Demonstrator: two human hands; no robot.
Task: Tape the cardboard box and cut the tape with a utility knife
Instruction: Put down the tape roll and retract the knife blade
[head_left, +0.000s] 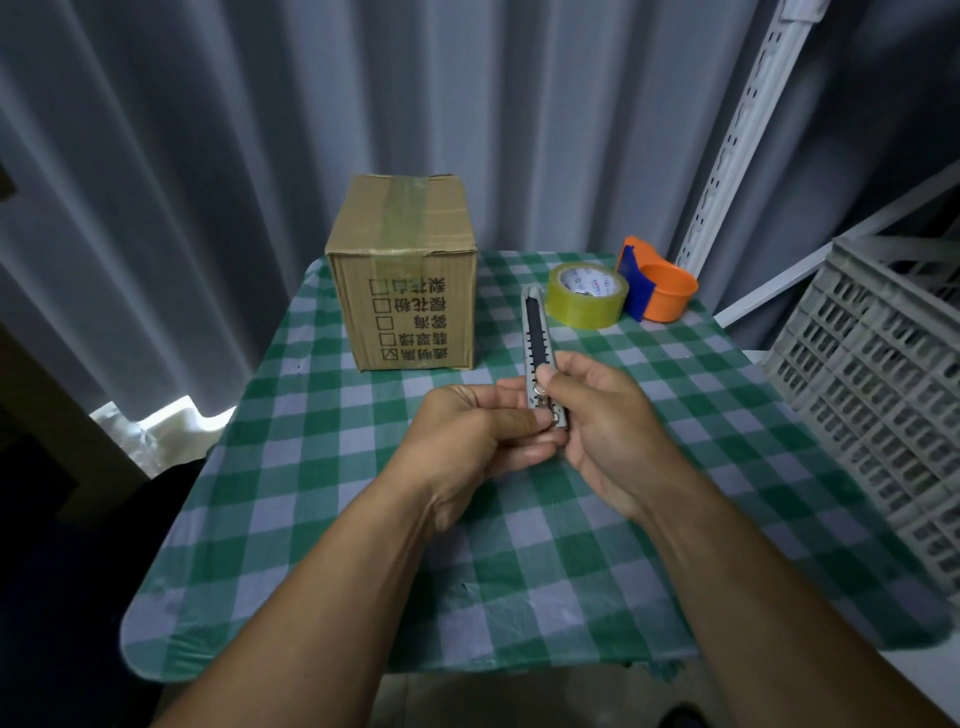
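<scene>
- Green-and-white checked cloth (322, 519) covers the tabletop; grey curtains (182, 156) hang behind it.
- Box (402, 275): brown cardboard, standing at the far left part of the tabletop. A strip of clear tape (402, 213) runs across the closed top flaps and a short way down the near face. The near face carries printed characters and a column of checkboxes, all upside down from this view.
- Left hand (467, 436): held above the tabletop centre, fingers curled around the lower end of the knife, thumb pressed against the butt end.
- Knife (537, 338): metal body with a black slider track, held upright-tilted between both hands, tip pointing away from the person toward the roll. Whether a blade is extended at the tip cannot be told.
- Right hand (602, 421): grasping the knife body from the right, thumb tip resting on the slider track.
- Roll (587, 300): yellowish clear packing tape, lying flat at the far right part of the tabletop, well apart from the box.
- Dispenser (657, 283): orange and blue, just behind and right of the roll, touching or nearly touching it.
- Crate (872, 395): grey perforated plastic, at the right edge, beside the tabletop.
- Slotted white rail (748, 135): leaning upward behind the crate.
</scene>
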